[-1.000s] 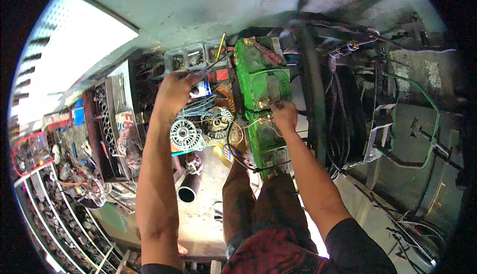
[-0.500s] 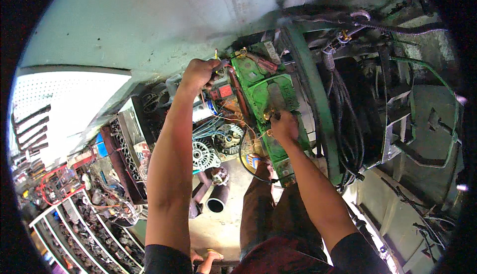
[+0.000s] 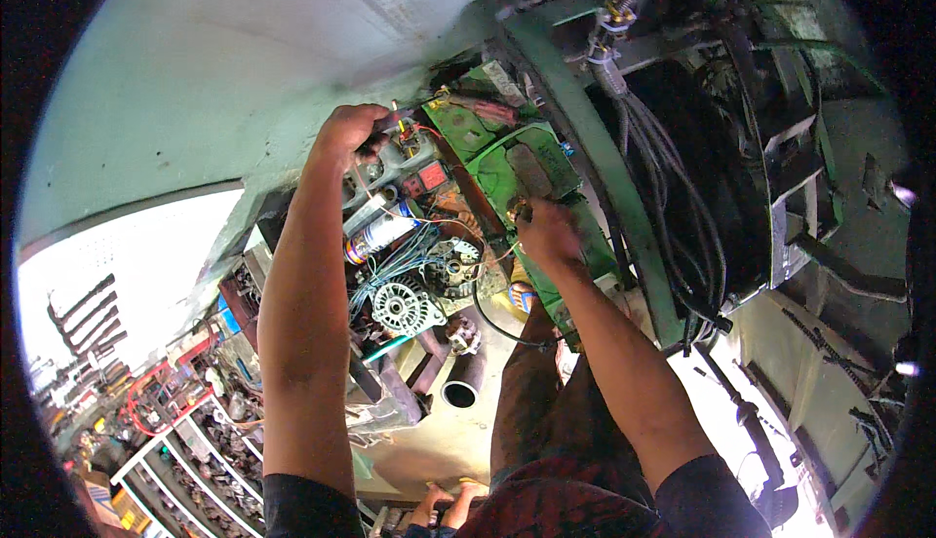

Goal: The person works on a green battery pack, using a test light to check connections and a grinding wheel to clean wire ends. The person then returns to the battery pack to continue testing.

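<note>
My left hand is raised with its fingers closed around a small part with a red wire at the top of a grey block of electrical parts. My right hand is closed on a small brass-coloured fitting against a green metal panel. The panel is fixed beside a green frame bar. Below my hands lie an alternator, a bundle of blue wires and a white and blue can.
Black cable bundles hang to the right of the frame bar inside a dark vehicle cavity. A short pipe and metal scrap lie on the floor below. Racks of parts fill the lower left. My legs and feet show at the bottom.
The view has tilted upward, so the panel and both hands sit higher and nearer. My left hand rose from the grey parts block to its top edge. My right hand stayed on the green panel.
</note>
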Motion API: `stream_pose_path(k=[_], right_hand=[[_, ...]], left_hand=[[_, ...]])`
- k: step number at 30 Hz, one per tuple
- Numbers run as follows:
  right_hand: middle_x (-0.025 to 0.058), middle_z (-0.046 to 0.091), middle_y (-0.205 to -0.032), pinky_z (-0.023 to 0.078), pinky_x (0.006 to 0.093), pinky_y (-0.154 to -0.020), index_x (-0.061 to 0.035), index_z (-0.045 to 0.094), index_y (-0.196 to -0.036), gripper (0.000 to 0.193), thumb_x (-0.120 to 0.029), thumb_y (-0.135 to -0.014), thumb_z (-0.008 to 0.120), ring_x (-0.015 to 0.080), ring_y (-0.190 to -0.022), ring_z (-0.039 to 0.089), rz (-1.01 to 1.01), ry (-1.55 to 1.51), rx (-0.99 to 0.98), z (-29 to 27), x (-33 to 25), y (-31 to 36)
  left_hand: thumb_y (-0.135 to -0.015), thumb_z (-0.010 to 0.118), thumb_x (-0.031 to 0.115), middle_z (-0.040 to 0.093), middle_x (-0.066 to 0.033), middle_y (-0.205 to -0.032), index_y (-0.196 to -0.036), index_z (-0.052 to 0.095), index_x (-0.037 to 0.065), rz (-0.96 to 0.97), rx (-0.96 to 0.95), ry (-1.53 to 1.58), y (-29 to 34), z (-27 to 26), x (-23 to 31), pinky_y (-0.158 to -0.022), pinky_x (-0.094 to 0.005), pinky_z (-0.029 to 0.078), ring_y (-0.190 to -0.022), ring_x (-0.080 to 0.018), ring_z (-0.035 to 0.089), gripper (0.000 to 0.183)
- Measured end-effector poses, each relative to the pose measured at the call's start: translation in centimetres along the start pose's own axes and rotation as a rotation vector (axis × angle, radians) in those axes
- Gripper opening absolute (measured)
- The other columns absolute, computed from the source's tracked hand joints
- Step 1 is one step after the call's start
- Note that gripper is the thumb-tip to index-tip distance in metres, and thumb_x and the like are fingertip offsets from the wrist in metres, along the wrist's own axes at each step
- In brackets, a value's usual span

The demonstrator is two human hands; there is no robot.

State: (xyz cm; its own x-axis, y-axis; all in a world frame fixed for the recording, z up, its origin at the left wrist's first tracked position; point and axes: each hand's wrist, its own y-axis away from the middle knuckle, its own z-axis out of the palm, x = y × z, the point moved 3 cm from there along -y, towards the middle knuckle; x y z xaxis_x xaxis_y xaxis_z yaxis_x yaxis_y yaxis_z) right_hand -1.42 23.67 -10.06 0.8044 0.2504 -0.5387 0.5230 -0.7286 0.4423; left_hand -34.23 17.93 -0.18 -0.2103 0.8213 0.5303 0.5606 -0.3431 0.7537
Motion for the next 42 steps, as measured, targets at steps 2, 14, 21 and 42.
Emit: stream_pose_path(k=[2,14,21,42], right_hand=[[0.0234,0.070,-0.097,0.055,0.0519,-0.082,-0.0048,0.069,-0.102,0.030,-0.029,-0.085,0.071,0.0419,-0.094,0.068,-0.053,-0.032,0.053,0.1,0.1,0.2],[0.0229,0.070,-0.089,0.055,0.0523,-0.080,-0.0038,0.069,-0.096,0.020,-0.020,-0.084,0.069,0.0423,-0.089,0.069,-0.114,-0.102,-0.022,0.0,0.2,-0.2],[0.0223,0.071,-0.091,0.056,0.0526,-0.081,-0.0040,0.068,-0.102,0.024,-0.018,-0.082,0.070,0.0416,-0.090,0.070,-0.113,-0.091,-0.007,-0.4,-0.2,-0.2],[0.0207,0.071,-0.090,0.057,0.0505,-0.080,-0.0055,0.069,-0.095,0.020,-0.021,-0.082,0.068,0.0377,-0.089,0.072,-0.109,-0.024,-0.079,-1.4,-1.0,-0.2]], left_hand=[[-0.098,0.057,0.031,0.061,-0.0008,-0.067,-0.089,0.071,0.011,-0.014,0.008,-0.027,-0.1,-0.1,0.0,-0.051,-0.0322,0.043,-0.055,-0.0125,0.052,0.026],[-0.102,0.051,0.037,0.062,-0.0002,-0.070,-0.095,0.070,0.011,-0.078,-0.002,-0.169,0.4,0.1,1.5,-0.050,-0.0302,0.049,-0.053,-0.0111,0.054,0.033],[-0.103,0.048,0.037,0.062,0.0007,-0.074,-0.101,0.070,0.011,-0.117,-0.024,-0.243,0.4,0.0,1.3,-0.056,-0.0304,0.053,-0.061,-0.0114,0.057,0.034],[-0.103,0.054,0.034,0.059,-0.0030,-0.074,-0.106,0.063,0.011,-0.079,-0.010,0.124,1.1,2.3,-2.9,-0.050,-0.0298,0.044,-0.056,-0.0148,0.053,0.025]])
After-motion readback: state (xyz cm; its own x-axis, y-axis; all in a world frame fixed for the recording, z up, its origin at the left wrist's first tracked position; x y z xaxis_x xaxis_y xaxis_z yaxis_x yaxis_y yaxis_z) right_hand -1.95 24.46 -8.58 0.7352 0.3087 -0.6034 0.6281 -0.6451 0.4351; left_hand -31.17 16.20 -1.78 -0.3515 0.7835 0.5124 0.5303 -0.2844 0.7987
